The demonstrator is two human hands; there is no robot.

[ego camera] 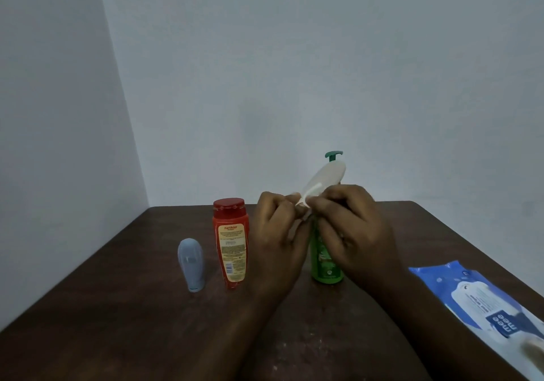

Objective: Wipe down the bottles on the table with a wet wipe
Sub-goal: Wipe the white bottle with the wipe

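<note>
Mid-frame, my left grip (276,233) and right grip (353,230) both pinch the white wet wipe (326,177) in front of the green pump bottle (323,266). The red bottle (231,242) and grey bottle (191,263) stand left of centre on the desk (117,307); the wipe pack (477,298) lies lower right.

green bottle (326,264) partly hidden, wipes pack (471,299) cropped

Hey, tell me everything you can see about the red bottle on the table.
The red bottle looks like glossy plastic, with a ribbed red cap on top and a cream, orange-edged label reading Karthika above fine print and a barcode. It stands capped and upright on the dark wooden table, between a small grey-blue bottle and the left hand, pinching a wet wipe. Only the table appears to touch it.
</note>
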